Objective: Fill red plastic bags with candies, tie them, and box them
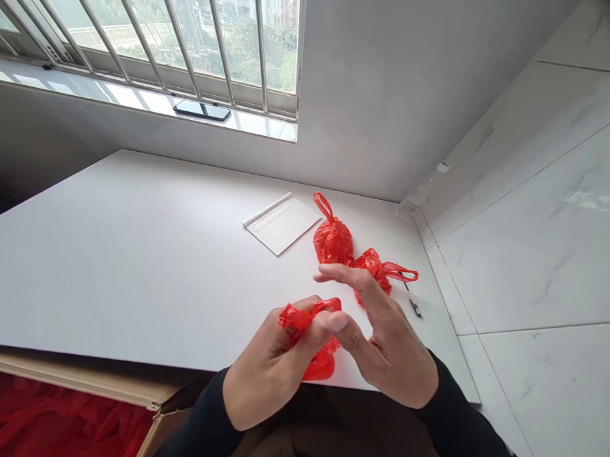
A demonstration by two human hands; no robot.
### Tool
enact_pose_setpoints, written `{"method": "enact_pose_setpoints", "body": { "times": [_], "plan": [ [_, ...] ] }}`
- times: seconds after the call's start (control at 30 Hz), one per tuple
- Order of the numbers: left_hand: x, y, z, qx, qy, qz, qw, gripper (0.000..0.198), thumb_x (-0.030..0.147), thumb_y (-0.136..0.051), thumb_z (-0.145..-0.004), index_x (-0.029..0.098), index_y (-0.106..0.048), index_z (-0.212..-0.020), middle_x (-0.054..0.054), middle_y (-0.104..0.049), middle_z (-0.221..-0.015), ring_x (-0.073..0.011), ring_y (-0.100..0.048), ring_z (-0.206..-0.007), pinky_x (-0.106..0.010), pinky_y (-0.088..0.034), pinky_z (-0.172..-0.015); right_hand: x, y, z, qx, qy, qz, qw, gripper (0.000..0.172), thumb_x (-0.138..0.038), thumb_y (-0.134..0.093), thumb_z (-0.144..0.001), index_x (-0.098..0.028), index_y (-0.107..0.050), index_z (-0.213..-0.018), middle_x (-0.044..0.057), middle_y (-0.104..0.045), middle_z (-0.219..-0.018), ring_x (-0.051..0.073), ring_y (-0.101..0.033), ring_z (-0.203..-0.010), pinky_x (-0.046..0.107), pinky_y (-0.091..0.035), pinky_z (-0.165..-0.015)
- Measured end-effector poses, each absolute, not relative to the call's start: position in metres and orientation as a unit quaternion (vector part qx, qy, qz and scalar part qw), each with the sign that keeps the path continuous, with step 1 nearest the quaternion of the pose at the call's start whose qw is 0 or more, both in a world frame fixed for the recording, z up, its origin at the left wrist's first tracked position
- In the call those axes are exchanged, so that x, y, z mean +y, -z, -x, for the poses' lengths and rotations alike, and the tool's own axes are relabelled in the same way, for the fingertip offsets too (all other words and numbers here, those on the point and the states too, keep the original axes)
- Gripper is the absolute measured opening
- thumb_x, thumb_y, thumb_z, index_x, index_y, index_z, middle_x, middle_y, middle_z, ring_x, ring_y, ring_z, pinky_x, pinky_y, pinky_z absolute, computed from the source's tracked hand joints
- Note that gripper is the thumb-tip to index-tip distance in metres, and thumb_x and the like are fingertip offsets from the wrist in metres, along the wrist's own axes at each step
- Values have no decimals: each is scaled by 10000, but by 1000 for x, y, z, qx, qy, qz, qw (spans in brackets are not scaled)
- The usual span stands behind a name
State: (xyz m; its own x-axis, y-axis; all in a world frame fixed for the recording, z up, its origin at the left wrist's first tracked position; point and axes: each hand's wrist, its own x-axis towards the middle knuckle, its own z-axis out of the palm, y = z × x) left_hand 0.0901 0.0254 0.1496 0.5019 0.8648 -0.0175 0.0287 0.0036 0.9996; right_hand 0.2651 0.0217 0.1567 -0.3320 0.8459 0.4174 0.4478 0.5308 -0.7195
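My left hand (275,367) is closed around a crumpled red plastic bag (320,367), with part of it bunched above the fist and part hanging below, near the table's front edge. Close beside it on the right, my right hand (391,345) has its thumb and index finger spread wide apart. The right thumb tip is at the left thumb and the bag; whether it touches cannot be made out. Just beyond the hands lie a tied, filled red plastic bag (333,239) with a loop handle and a second one (371,261), partly hidden by my right hand.
On the white table (148,263) lie a notepad (284,224) and a pen (415,307). A clear plastic bottle (416,200) stands in the far right corner by the tiled wall. An open cardboard box (79,378) of red material is at lower left. A phone (202,110) rests on the windowsill.
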Motion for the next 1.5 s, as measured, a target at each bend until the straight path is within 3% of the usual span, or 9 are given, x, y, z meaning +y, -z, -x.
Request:
{"method": "enact_pose_setpoints", "body": {
  "times": [0.27,0.4,0.53,0.67,0.83,1.1,1.2,1.37,1.5],
  "plan": [
    [38,-121,-70,307,-370,-443,757,368,482,-485,-1002,213,-699,-1133,-25,-593,-710,-159,-556,-682,-295,-467,-708,23,-148,-273,-759,-248,399,451,62,-192,-603,-974,-226,-647,-1000,31,-650,-1016,181,-623,-1000,357,-509,-936],
    [42,-117,-61,323,-363,-493,722,218,385,-597,-971,204,-717,-984,-35,-652,-875,-148,-603,-790,-271,-488,-764,20,-145,-272,-776,-303,350,427,81,-300,-616,-976,-229,-657,-971,48,-646,-1161,198,-609,-1124,364,-468,-1028],
    [35,-126,-63,336,-352,-607,628,98,217,-641,-924,183,-704,-856,-24,-638,-860,-139,-612,-804,-253,-496,-751,29,-130,-265,-754,-384,364,390,407,-505,-450,-1041,-251,-561,-1338,76,-623,-1312,232,-542,-1260,405,-437,-1080],
    [29,-119,-65,367,-405,-737,397,501,-125,-441,-711,224,-685,-977,11,-641,-899,-96,-594,-757,-200,-474,-674,42,-110,-262,-713,-440,435,330,411,-482,-337,-1077,-238,-624,-1241,24,-660,-880,176,-619,-801,322,-511,-767],
    [31,-89,-63,362,-465,-795,146,676,-162,-380,-741,232,-628,-1232,-34,-638,-1111,-100,-632,-943,-193,-511,-787,53,-91,-266,-704,-509,409,279,358,-414,-412,-1062,-246,-538,-1351,-85,-388,-600,114,-339,-514,254,-352,-537],
    [31,-76,-63,391,-398,-825,95,616,40,-535,-957,238,-420,-1529,-119,-495,-1459,-236,-483,-1329,-370,-457,-1062,58,-90,-267,-695,-483,384,369,217,-348,-507,-1030,-213,-674,-1062,29,-700,-990,168,-643,-923,317,-511,-866],
    [20,-59,-45,416,-362,-830,86,619,69,-485,-987,191,-336,-1575,-136,-415,-1566,-284,-380,-1436,-432,-385,-1132,55,-81,-283,-715,-400,440,369,212,-344,-531,-1024,-230,-709,-1037,37,-731,-1050,192,-662,-1011,341,-510,-925],
    [-9,-18,-3,506,-308,-804,51,559,133,-487,-1007,258,-401,-1545,-61,-599,-1408,-234,-510,-1297,-381,-421,-1038,46,-49,-321,-673,-317,584,324,268,-407,-533,-1005,-222,-728,-1009,58,-756,-1003,243,-689,-949,378,-557,-833],
    [-14,-13,-20,531,-362,-758,108,528,165,-465,-1020,288,-417,-1531,-52,-490,-1529,-245,-408,-1424,-412,-396,-1131,33,-45,-303,-645,-272,601,385,313,-363,-453,-1040,-252,-684,-1221,49,-736,-1183,229,-672,-1110,397,-546,-972]
  ]
}}
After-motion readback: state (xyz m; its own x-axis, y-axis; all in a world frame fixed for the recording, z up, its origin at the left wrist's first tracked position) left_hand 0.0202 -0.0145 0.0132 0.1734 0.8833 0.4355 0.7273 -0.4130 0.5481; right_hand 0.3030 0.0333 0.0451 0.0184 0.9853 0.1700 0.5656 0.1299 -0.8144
